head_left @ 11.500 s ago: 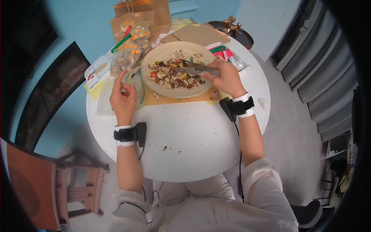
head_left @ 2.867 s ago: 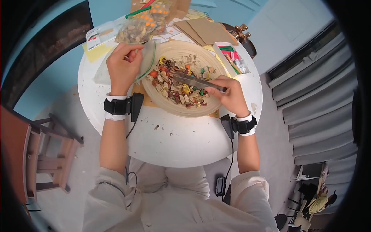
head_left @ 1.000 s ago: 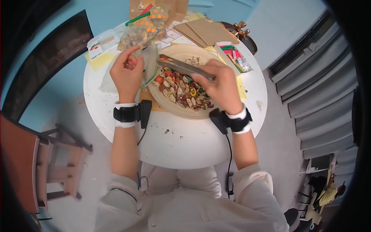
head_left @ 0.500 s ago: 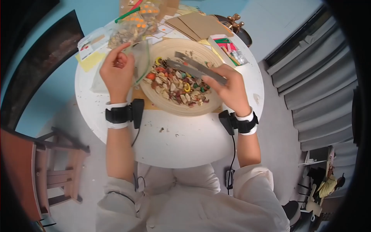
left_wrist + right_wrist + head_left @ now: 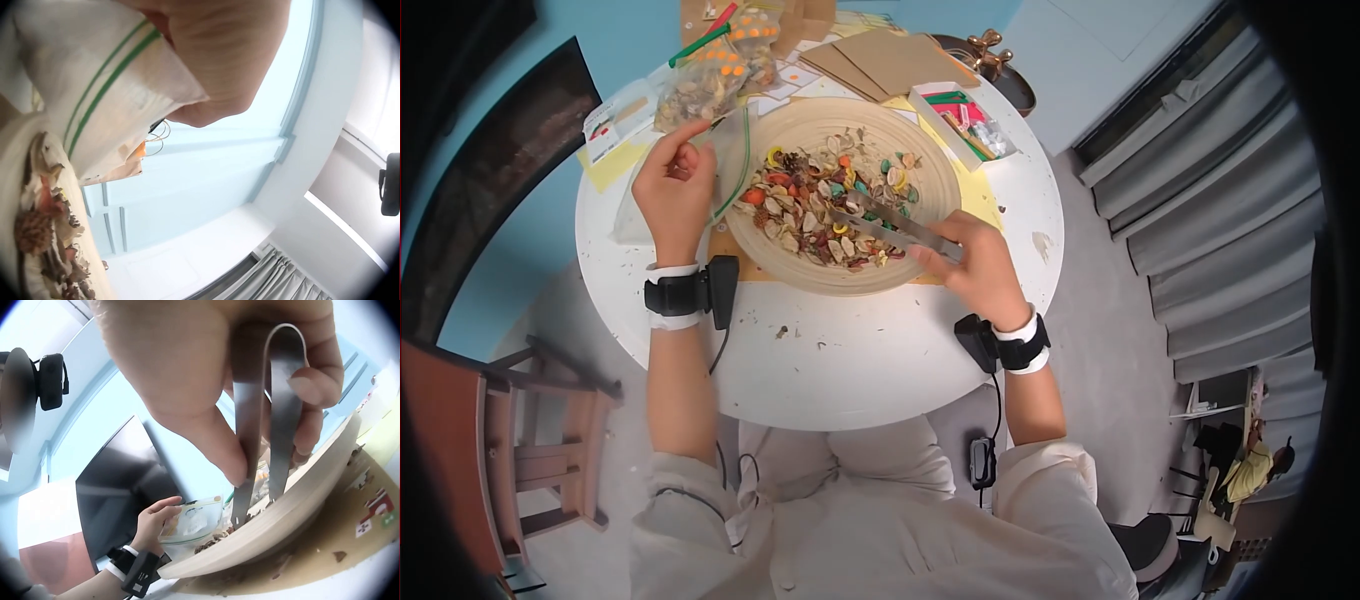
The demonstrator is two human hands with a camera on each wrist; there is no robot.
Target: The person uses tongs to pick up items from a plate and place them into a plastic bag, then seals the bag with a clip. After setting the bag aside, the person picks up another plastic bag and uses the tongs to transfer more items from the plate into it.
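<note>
A large round shallow wooden dish [image 5: 945,190] holds a heap of potpourri [image 5: 805,215]: pale petals, cones and orange, yellow and green pieces. My right hand [image 5: 983,268] holds metal tongs [image 5: 900,225] between thumb and fingers, and their arms stand apart, the tips down at the potpourri. In the right wrist view the tongs [image 5: 285,419] point downward with a gap between the arms. Left of the dish, my left hand [image 5: 677,195] pinches a clear zip bag [image 5: 112,87] by its edge. The bag's green-striped mouth leans over the dish's left rim.
Behind the left hand stand filled clear bags [image 5: 710,80] with orange dots and a green clip. Brown card sheets [image 5: 890,65] lie at the back. A box of small items [image 5: 965,125] sits at the back right. Crumbs dot the white table [image 5: 870,370] in front.
A second ago the tongs were at the bag's mouth with an orange piece at their tips. Since then they have swung right and come down into the potpourri, spread. The left hand keeps the bag.
</note>
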